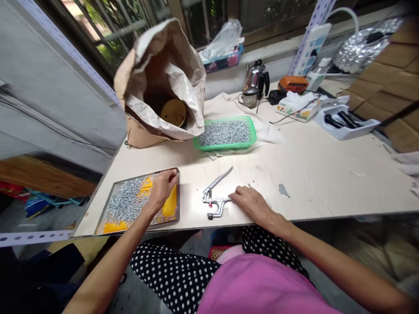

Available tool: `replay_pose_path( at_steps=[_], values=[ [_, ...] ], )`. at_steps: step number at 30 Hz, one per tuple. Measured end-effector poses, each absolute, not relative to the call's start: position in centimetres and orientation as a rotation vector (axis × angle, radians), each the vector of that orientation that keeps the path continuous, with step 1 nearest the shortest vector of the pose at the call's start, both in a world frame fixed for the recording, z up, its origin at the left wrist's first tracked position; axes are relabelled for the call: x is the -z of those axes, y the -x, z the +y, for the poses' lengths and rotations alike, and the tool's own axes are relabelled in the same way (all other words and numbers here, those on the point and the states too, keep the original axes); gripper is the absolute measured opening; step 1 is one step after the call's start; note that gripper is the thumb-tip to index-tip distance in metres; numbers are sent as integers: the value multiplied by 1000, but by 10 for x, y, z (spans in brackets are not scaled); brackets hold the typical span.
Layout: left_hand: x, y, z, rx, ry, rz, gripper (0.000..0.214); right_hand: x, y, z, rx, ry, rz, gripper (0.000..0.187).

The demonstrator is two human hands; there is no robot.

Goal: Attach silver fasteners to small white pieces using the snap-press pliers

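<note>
My left hand (161, 188) is over the right part of a shallow tray (178, 196), its thumb and fingers pinched together. A tiny silvery piece, apparently a screw, shows at the fingertips. Loose silvery screws (126, 198) cover much of the tray's yellow bottom. My right hand (253, 204) has its fingertips closed on the handle end of metal snap pliers (217, 201). The pliers lie on the table with their other handle spread upward and a red bit in the jaw. Part of the fingers' undersides is hidden.
Behind the pliers is a green basket (225, 147) full of similar screws. A large open paper sack (144, 126) stands at the back left. A kettle (257, 78), a tissue box (297, 108) and a white tray (347, 131) with black tools stand farther right. A grey scrap (283, 190) lies nearby.
</note>
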State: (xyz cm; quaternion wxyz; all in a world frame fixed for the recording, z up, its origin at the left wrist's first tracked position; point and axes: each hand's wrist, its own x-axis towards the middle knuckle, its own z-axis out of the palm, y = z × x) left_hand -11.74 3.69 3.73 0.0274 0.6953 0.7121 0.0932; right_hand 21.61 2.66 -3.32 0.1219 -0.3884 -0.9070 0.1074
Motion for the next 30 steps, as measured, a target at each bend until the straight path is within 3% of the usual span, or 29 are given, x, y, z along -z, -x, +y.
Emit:
replay_pose_path(
  at_steps=[5, 13, 20, 25, 30],
  values=[
    [-33, 56, -18, -519, -2076, 1870, 14, 30, -227, 33, -257, 1246, -2657, 19],
    [2, 25, -35, 215, -2331, 1882, 14, 40, -221, 25, -140, 1313, -2586, 20],
    [-14, 17, -26, 419, -2361, 1773, 23, 48, -222, 27, -83, 1249, -2525, 16],
    [-11, 22, -23, 26, -2139, 1818, 18, 52, -222, 28, -5, 1232, -2499, 15],
    [-6, 20, -19, -531, -1213, 1789, 28, 56, -221, 28, 12, 1248, -2471, 16]
  ],
)
